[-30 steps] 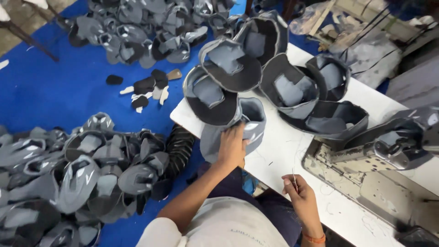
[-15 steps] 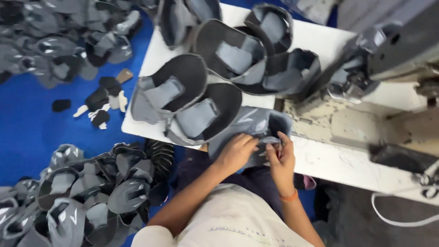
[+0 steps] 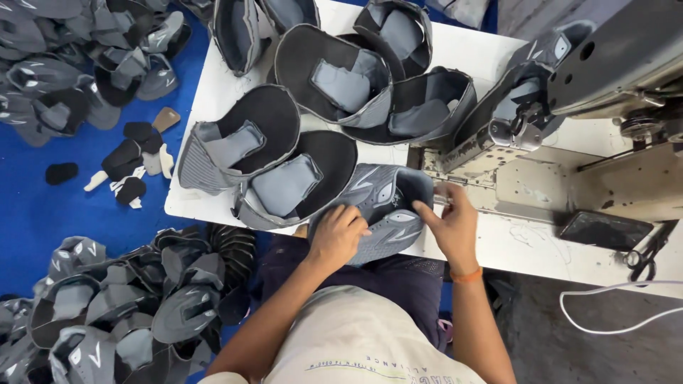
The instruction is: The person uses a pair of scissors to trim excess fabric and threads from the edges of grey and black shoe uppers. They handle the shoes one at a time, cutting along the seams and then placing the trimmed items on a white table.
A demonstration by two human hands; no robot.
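I grip a grey knitted fabric shoe upper (image 3: 380, 210) at the near edge of the white worktop (image 3: 213, 107): my left hand (image 3: 338, 235) clamps its near-left end, my right hand (image 3: 449, 226) pinches its far-right end, long axis between them.

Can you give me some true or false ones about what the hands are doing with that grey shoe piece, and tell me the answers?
1. Both hands touch the grey shoe upper. True: the left hand presses on it and the right hand grips its edge.
2. The right hand wears an orange wristband. True.
3. The floor is covered in red. False: the blue floor covering is what shows.
4. The sewing machine sits to the person's left. False: it is on the right side of the white table.
5. Piles of grey uppers lie on the floor. True.
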